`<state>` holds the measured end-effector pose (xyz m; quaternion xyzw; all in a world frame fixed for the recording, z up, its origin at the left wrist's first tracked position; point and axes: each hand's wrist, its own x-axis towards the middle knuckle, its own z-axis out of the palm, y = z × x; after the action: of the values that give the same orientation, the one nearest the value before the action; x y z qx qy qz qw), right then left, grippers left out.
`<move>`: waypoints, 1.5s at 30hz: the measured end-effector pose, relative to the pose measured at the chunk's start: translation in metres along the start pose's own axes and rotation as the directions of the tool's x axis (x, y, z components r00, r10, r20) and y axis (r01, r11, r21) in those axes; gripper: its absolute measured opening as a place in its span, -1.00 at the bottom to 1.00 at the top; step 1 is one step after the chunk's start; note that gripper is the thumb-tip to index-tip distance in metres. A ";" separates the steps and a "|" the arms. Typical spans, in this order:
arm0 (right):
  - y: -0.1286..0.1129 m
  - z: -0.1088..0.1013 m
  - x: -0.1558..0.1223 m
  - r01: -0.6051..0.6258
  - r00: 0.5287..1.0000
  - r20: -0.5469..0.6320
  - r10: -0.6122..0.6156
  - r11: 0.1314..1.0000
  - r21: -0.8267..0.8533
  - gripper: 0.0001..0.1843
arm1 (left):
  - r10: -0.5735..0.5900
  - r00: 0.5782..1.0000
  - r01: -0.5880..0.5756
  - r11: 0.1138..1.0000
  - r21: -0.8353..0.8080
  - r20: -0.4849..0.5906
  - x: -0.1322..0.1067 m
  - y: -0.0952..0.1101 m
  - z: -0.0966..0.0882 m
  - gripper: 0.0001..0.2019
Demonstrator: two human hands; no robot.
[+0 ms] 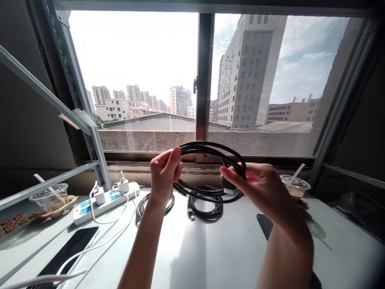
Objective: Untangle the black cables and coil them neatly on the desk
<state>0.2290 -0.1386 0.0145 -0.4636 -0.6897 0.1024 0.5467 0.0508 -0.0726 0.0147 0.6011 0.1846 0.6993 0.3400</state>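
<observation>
A coil of black cable is held up in the air between my two hands, over the far part of the white table. My left hand is closed around the coil's left side, thumb on top. At its right side, my right hand grips the loops between thumb and fingers. A light-coloured connector tip shows beside the right fingers. Below the held coil, a second coiled black cable lies on the table with its plug at the left. Another coiled cable lies partly hidden behind my left wrist.
A white power strip with plugged-in chargers and white cords stands at the left. Nearer lies a phone; a dark device is partly behind my right arm. Plastic cups with straws stand at left and right. Metal frame posts flank the window.
</observation>
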 end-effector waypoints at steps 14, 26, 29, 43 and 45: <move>0.011 0.002 0.009 0.010 0.957 0.289 0.014 0.997 -0.080 -0.82 | 0.086 0.996 -0.078 0.941 0.330 -0.008 0.013 -0.064 -0.002 -0.48; 0.134 0.063 0.069 -0.159 0.944 0.261 0.201 0.972 -0.175 -0.47 | -0.506 0.861 0.395 0.613 0.684 -0.043 0.026 -0.155 -0.021 -0.42; 0.166 0.072 0.069 -0.237 0.912 0.293 0.287 0.952 -0.196 -0.46 | -0.528 0.848 0.354 0.489 0.797 -0.052 0.017 -0.180 -0.018 -0.47; 0.237 0.121 0.036 -0.331 0.882 0.188 0.432 0.853 -0.403 -0.74 | -0.600 0.798 -0.006 0.094 0.996 0.062 -0.037 -0.242 -0.021 -0.52; 0.235 0.115 0.040 -0.334 0.890 0.170 0.424 0.857 -0.392 -0.75 | -0.593 0.802 -0.004 0.106 0.994 0.066 -0.035 -0.238 -0.024 -0.53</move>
<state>0.2564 0.0628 -0.1555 -0.6645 -0.6544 0.1413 0.3321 0.0892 0.0737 -0.1737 0.7659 0.6199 0.1638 0.0476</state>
